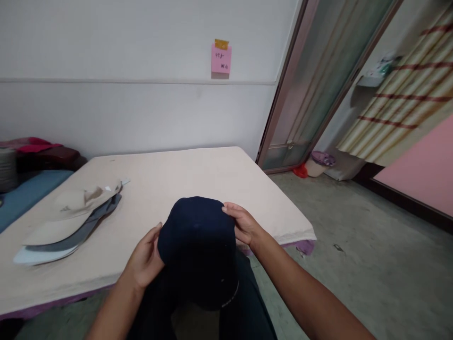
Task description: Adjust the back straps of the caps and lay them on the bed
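Observation:
A dark navy baseball cap (198, 236) is held over my lap at the table's front edge, its brim pointing down toward me. My left hand (146, 255) grips the cap's left side, thumb on top and the other fingers hidden beneath. On the opposite side, my right hand (241, 223) pinches the upper right edge of the crown. To the left on the pale cloth lies a stack of caps: a beige cap (56, 229) on top, a grey cap (92, 223) under it and a light blue brim (46, 256) at the bottom.
A pale cloth covers the low table (177, 170) before me. Blue bedding (31, 193) and dark red items (46, 153) lie at the far left. A pink note (221, 59) is taped to the wall. Right are a sliding door (300, 85), a bin (316, 165) and a striped curtain (399, 99).

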The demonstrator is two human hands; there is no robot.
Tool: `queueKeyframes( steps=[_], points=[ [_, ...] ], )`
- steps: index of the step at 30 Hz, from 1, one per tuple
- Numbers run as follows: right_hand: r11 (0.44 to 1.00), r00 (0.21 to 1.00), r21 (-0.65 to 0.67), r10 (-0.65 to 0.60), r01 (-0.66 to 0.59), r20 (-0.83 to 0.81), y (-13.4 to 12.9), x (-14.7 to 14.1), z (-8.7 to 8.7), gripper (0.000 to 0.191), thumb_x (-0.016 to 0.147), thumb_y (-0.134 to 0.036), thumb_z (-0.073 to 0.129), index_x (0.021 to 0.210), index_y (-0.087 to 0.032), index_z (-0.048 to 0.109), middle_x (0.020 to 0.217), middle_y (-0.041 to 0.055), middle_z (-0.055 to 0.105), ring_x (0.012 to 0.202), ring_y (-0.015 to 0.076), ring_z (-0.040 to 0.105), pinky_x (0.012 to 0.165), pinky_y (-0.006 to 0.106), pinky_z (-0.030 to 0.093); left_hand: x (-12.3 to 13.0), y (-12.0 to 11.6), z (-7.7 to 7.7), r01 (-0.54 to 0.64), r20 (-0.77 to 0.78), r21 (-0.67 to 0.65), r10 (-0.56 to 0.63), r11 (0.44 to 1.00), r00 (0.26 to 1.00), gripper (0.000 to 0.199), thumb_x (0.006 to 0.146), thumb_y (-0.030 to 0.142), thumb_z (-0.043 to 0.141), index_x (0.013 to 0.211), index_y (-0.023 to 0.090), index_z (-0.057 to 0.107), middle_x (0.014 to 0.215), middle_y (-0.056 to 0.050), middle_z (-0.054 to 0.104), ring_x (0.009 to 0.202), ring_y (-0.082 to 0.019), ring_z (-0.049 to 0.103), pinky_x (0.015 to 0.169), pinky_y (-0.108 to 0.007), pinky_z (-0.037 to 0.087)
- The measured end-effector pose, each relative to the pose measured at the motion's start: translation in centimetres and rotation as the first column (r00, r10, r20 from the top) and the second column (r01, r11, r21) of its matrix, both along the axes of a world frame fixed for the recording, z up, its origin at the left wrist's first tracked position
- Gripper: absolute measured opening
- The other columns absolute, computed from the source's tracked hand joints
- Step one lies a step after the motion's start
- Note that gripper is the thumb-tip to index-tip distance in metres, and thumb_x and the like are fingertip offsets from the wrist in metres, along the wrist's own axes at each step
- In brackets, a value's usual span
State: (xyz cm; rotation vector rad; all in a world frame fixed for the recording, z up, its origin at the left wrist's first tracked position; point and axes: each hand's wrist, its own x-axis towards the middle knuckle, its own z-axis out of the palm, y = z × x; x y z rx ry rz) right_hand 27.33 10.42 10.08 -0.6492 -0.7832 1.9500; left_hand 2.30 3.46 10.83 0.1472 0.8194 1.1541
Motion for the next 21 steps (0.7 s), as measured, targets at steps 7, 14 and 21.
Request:
queueKeyframes(
  steps=[7, 14, 21],
  points=[
    [0.991, 0.997, -0.105, -0.08, 0.08, 0.002, 5.1, -2.1, -2.8, 0.019, 0.071, -0.012, 0.075, 0.067, -0.013, 0.057, 0.061, -0.0048, 0.055, 0.054, 0.0064, 0.051, 0.052, 0.017, 0.043, 1.0, 2.0, -5.4, -0.059, 0.062, -0.002, 0.059, 0.998, 0.996, 0.036, 0.094, 0.02, 0.038, 0.087, 0.013, 0.073, 0.08, -0.009, 0.079, 0.077, -0.021, 0.074, 0.082, -0.034, 0.056],
    [0.972, 0.988, -0.174, -0.156, 0.157, 0.022, 9.2, -3.2, -7.1, 0.022, 0.093, -0.03, 0.055, 0.107, -0.014, 0.059, 0.1, 0.005, 0.063, 0.079, 0.0144, 0.062, 0.068, 0.031, 0.054, 0.8, 6.0, -9.4, -0.113, 0.049, -0.106, 0.118, 0.988, 0.992, 0.025, 0.09, 0.012, 0.047, 0.077, 0.013, 0.068, 0.061, -0.004, 0.074, 0.055, -0.017, 0.071, 0.061, -0.029, 0.059],
    [0.943, 0.998, -0.327, 0.063, -0.061, -0.007, 5.4, -1.6, -10.3, 0.021, 0.089, -0.031, 0.057, 0.086, -0.012, 0.065, 0.063, 0.0017, 0.064, 0.056, 0.0131, 0.059, 0.057, 0.025, 0.045, -0.2, 6.2, -11.9, -0.146, 0.123, -0.096, 0.158, 0.985, 0.98, 0.043, 0.097, 0.015, 0.033, 0.075, 0.013, 0.07, 0.062, -0.005, 0.076, 0.058, -0.015, 0.072, 0.067, -0.026, 0.059]
  ],
)
